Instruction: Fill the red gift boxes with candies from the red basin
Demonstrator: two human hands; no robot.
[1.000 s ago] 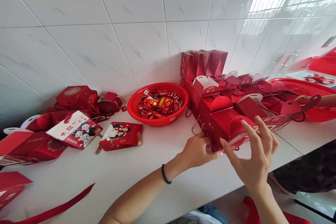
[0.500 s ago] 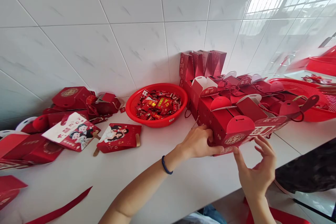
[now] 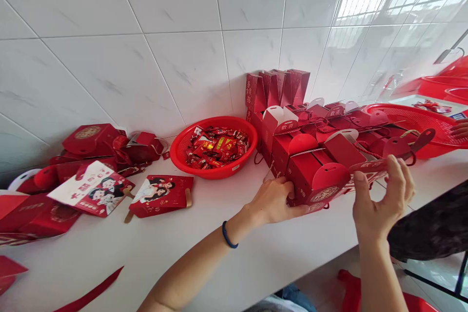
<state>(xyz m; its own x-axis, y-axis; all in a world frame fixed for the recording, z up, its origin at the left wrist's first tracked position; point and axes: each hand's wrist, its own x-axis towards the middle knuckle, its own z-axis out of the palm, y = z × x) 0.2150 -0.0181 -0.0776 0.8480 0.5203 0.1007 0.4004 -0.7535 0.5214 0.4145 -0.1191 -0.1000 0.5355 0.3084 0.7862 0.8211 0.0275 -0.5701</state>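
Observation:
My left hand [image 3: 276, 201], with a dark blue band at its wrist, grips the lower left corner of a red gift box [image 3: 317, 183]. The thumb lies along the box's front and the fingers curl behind its side. This box has rounded flaps and a gold round emblem, and stands at the front of a tight cluster of similar boxes. To its right, my right hand [image 3: 382, 204] is raised with thumb and fingers apart, in front of a neighbouring red box [image 3: 365, 174] with white lettering. Some of its fingertips overlap the boxes behind; contact is unclear.
A red basket [image 3: 174, 148] of wrapped sweets stands by the tiled wall. Left lie more boxes [image 3: 91, 137], a couple-printed box [image 3: 161, 196] and a red ribbon [image 3: 91, 295]. Upright red bags [image 3: 280, 88] lean at the back. Another person's hand [image 3: 460, 128] is at far right.
My right hand has moved right and up, from the gripped box's front corner to the neighbouring box. My left hand keeps its hold. The view has shifted slightly.

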